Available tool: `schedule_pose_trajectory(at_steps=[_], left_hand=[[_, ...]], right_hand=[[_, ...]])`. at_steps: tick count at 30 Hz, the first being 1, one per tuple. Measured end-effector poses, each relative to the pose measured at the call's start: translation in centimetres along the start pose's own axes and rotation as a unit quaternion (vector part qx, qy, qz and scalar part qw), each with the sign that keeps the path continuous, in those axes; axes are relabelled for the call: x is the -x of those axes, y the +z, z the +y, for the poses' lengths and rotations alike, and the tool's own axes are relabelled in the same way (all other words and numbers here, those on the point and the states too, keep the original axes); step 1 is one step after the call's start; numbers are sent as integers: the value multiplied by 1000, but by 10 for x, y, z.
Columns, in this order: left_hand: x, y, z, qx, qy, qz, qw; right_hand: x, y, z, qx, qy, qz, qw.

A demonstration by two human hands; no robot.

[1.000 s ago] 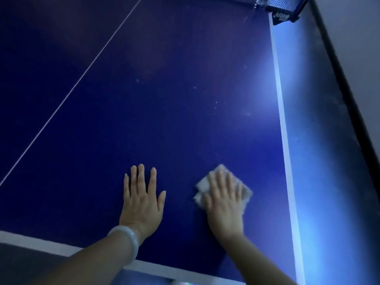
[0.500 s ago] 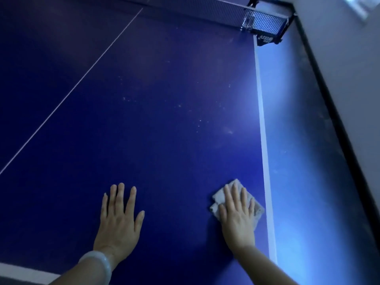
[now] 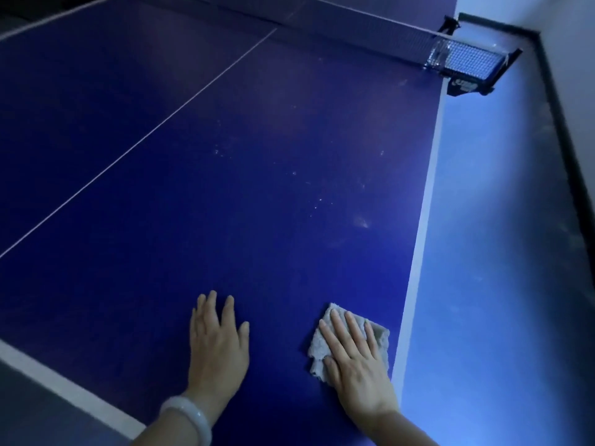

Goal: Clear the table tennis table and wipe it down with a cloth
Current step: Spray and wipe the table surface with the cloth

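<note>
The dark blue table tennis table (image 3: 225, 194) fills the view, with a white centre line and white edge lines. A small grey cloth (image 3: 380, 333) lies flat near the table's right edge. My right hand (image 3: 355, 352) presses on it with straight, spread fingers. My left hand (image 3: 217, 342) rests flat on the bare table surface to the left of the cloth, a pale bangle on its wrist. Pale dust specks and smudges (image 3: 360, 222) dot the surface ahead of the cloth.
The net (image 3: 354, 27) spans the far end, its black clamp (image 3: 467, 69) at the right corner. A blue floor strip (image 3: 489, 284) runs between the table's right edge and a light wall with dark skirting (image 3: 566, 156).
The cloth under my right hand slid right towards the table's edge line, then stayed near it. The view tilted up and turned, bringing the net and its clamp into sight.
</note>
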State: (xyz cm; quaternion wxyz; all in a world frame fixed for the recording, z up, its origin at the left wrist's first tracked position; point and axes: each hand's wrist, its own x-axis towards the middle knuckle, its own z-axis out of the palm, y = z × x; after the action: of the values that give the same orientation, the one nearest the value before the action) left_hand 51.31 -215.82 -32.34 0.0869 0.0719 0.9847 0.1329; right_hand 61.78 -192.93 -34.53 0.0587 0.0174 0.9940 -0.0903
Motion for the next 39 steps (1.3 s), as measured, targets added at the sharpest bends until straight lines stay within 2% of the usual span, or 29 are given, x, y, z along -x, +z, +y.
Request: schedule_pose_trajectory(at_steps=[6,9,12,14,16,18,19,20,22,24,26,28,29,31,32,33,34,36,39], left_hand=[[9,36,83,38,-197,55,978],[6,44,93,-14,-217,82,973],[5,49,93,-41,-225,80,970],[3,52,92,-43,-228,79,969],[1,54,92,-37,-231,84,969],[1,57,91,-37,-231,93,968],[1,57,91,-42,-232,98,967],[0,58,90,-46,-232,103,966],[0,59,90,-49,-233,110,965],[0,59,90,-54,-231,109,965],[0,59,91,-55,-232,105,965],[-1,58,91,-50,-235,106,965],[0,58,91,-52,-235,104,965],[0,59,92,-62,-237,98,965],[0,59,92,-63,-239,97,964],[0,60,92,-63,-241,96,964],[0,60,91,-65,-242,94,964],[0,60,91,-70,-239,89,964],[-1,60,89,-73,-242,87,964]], right_hand=[[-6,-9,36,33,-93,-12,995],[-17,-8,67,42,-189,-17,981],[-56,-19,111,53,-207,-15,977],[-94,-27,139,41,-132,13,990],[-126,-34,153,8,16,38,999],[-142,-34,141,-19,143,48,988],[-143,-33,126,-22,152,52,987],[-140,-30,109,-14,114,58,992],[-122,-21,78,22,-56,57,997],[-100,-11,69,41,-250,26,967],[-103,-17,86,63,-366,-11,929],[-135,-27,113,122,-369,0,921],[-153,-33,128,132,-317,11,939],[-181,-47,156,81,-130,20,988],[-185,-51,162,42,-31,17,998],[-183,-50,159,14,35,20,999],[-177,-45,149,8,59,33,998],[-154,-34,117,22,4,65,998],[-123,-21,63,44,-216,47,974]])
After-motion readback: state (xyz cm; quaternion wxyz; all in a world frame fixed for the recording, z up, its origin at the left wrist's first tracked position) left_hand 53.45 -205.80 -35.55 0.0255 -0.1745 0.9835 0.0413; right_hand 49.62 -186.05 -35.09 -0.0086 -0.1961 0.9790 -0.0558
